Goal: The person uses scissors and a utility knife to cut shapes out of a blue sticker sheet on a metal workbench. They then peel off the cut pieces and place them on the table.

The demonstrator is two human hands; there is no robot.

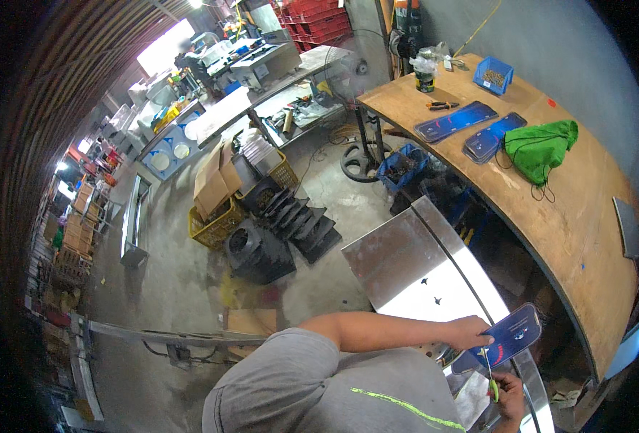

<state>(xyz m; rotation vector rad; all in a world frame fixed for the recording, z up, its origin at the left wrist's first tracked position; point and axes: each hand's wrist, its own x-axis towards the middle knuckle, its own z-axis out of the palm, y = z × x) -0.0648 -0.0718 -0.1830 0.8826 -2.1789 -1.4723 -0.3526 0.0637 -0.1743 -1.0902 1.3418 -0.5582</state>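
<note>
My left hand (469, 333) grips the edge of a dark blue panel (519, 330) with rounded corners, a small red marking and light cut-outs at its far end. Just below, my right hand (508, 395) is closed around green-handled scissors (494, 390). Their thin blades reach up to the panel's near end, by my left fingers. Whether the blades cut or only touch there is too small to tell. A white cloth or paper (472, 397) lies beside my right hand. Beneath both hands is a shiny metal worktop (406, 270) with small dark bits on it.
A curved wooden table (579, 267) on the right bears blue panels (458, 120), a green cloth bag (543, 148), pliers (442, 105) and a blue bin of small parts (493, 76). On the floor stand a pedestal fan (362, 155), yellow crates (218, 229) and black plastic parts (258, 252).
</note>
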